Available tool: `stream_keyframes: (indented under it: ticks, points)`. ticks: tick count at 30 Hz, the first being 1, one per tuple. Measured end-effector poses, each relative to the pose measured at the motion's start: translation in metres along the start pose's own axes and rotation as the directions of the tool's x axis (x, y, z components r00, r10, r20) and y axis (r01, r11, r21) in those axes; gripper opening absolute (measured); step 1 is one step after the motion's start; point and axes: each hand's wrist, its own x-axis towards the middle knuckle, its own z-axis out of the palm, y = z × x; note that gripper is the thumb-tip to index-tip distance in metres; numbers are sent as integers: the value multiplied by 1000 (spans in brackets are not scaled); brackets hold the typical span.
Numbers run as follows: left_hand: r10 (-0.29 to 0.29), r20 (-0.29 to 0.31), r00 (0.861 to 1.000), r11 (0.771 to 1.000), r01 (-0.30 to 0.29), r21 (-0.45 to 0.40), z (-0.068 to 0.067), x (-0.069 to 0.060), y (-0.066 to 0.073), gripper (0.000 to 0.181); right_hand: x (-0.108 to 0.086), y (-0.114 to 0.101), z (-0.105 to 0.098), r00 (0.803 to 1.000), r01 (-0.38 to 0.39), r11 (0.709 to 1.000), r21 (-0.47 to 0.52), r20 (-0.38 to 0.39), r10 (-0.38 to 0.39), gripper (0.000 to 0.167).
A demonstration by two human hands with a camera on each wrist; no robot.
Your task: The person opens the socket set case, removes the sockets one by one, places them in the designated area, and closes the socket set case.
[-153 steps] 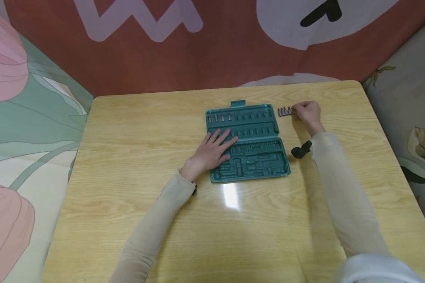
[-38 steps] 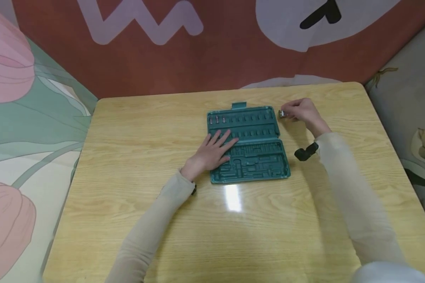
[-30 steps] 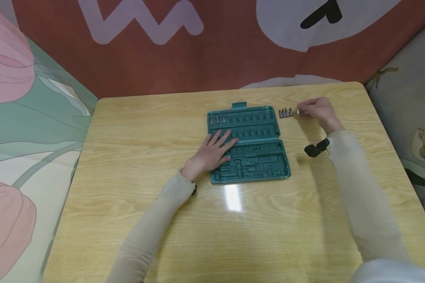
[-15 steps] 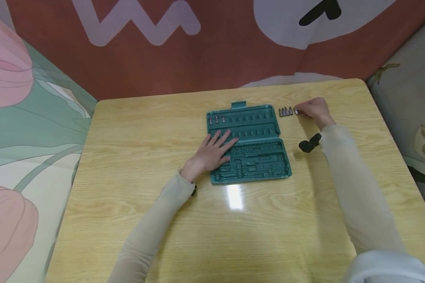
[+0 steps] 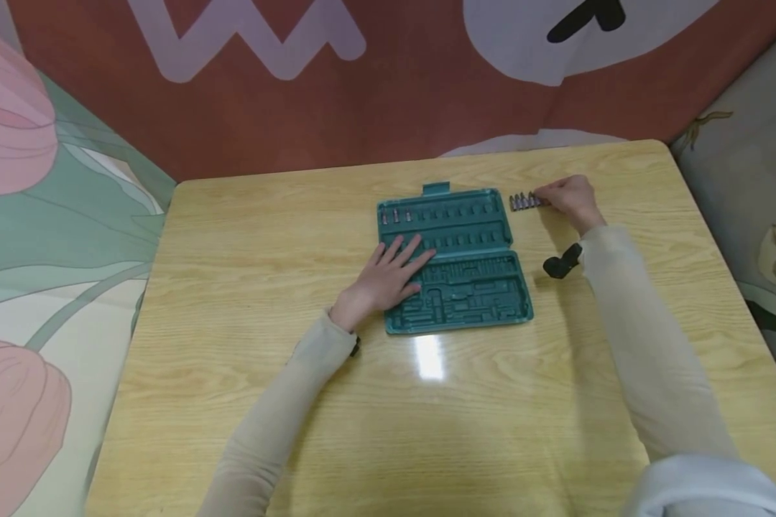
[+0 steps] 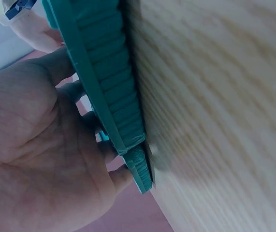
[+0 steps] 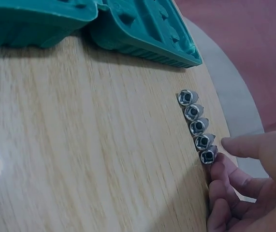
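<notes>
A green tool case (image 5: 455, 287) lies unfolded on the table. My left hand (image 5: 381, 282) rests spread across its left side, fingers straight; in the left wrist view the palm (image 6: 41, 145) faces the case edge (image 6: 99, 92). Three small metal bit sockets (image 5: 396, 216) sit in the upper tray's back row. Right of the case, several more bit sockets (image 7: 198, 127) lie side by side, square holes towards the camera. My right hand (image 5: 570, 198) is at that row's right end. A bent finger touches the end socket (image 7: 207, 156), while the thumb (image 7: 239, 146) stands slightly apart from it.
The wooden table (image 5: 246, 251) meets a red patterned wall cloth (image 5: 401, 122) at the back. Flowered cloths hang left and right. A black wrist camera (image 5: 562, 263) sticks out from the right sleeve.
One bit socket left the case's back row, carried right by my right hand. It was held apart from the loose row, then moved left against its end. My left hand stayed put.
</notes>
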Motion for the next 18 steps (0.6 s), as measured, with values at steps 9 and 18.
stream_keyframes:
  ticks: [9,18]
  points:
    - [-7,8,1000,1000,7,-14,1,0,0,64,-1,3,-1,999,38,999,13,-6,-38,44]
    - [-9,4,1000,1000,9,-12,0,0,1,65,0,6,0,998,54,998,17,-33,-53,40]
